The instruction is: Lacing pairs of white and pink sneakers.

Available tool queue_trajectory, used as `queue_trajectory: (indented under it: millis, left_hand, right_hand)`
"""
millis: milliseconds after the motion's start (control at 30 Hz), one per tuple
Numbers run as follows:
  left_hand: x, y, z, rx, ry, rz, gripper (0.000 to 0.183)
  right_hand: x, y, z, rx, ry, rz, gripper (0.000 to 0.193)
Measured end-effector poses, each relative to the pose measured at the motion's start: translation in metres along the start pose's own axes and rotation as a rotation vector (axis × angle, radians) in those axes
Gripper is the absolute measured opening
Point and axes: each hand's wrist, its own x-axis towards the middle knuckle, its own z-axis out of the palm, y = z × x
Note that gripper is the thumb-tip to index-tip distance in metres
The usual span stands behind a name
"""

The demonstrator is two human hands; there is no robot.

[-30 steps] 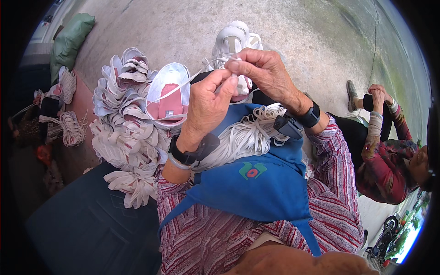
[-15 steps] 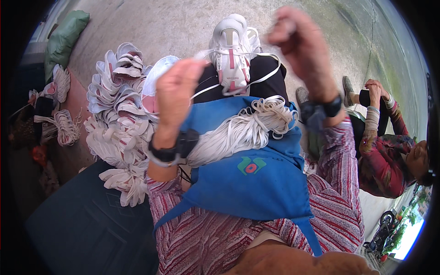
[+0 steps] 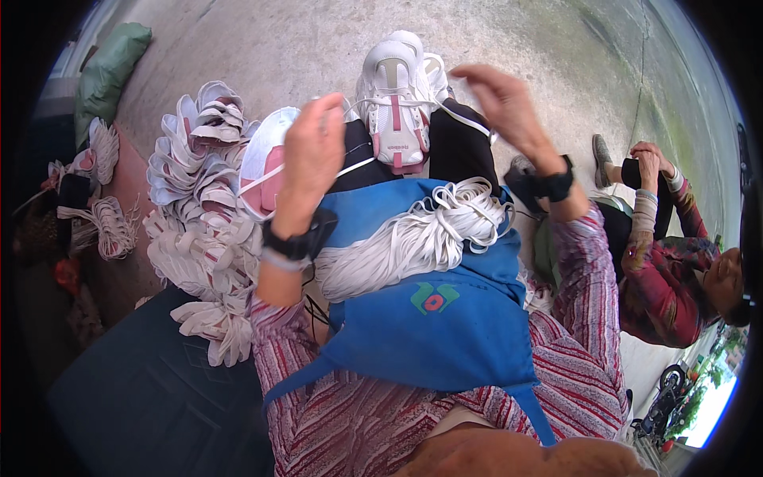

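Observation:
A white shoe upper (image 3: 400, 131) with pink trim rests between my knees, toe end away from me, with a white shoelace threaded across it. My left hand (image 3: 311, 163) is raised left of the upper, fingers pinched on the shoelace. My right hand (image 3: 505, 107) hovers to the upper's right, fingers stretched apart; a loop of lace (image 3: 469, 119) runs from the upper toward it. On my blue apron (image 3: 477, 318) lies a thick bundle of white laces (image 3: 397, 246). A white and pink shoe piece (image 3: 266, 167) sits beside my left hand, partly covered by it.
To the left are piled several white and pink shoe uppers (image 3: 207, 230). Farther left lie more lace bundles (image 3: 111, 230) and a green sack (image 3: 111, 75). A dark surface (image 3: 159, 389) is at lower left. At the right a person (image 3: 664, 270) sits with hands clasped.
My right hand has come down and its curled fingers have stretched out. The lace loop at the upper's right has drawn in. My left hand stays raised in about the same place.

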Motion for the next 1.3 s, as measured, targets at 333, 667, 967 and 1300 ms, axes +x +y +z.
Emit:
queue_trajectory:
  millis: [333,667,967,1300]
  left_hand:
    - [0.032,-0.020,0.044,0.111,-0.315,-0.104,0.023]
    - [0.046,-0.031,0.034,-0.201,-0.520,-0.280,0.028]
    - [0.049,-0.040,0.052,0.023,-0.251,0.048,0.016]
    - [0.055,-0.044,0.056,0.154,-0.119,0.185,0.013]
  right_hand:
    - [-0.001,0.000,0.048,-0.386,-0.338,0.031,0.012]
    - [0.029,0.011,0.040,-0.537,-0.342,-0.155,0.013]
    - [0.028,0.021,0.045,-0.519,-0.315,-0.088,0.011]
    - [0.023,0.035,0.044,-0.449,-0.313,-0.027,0.015]
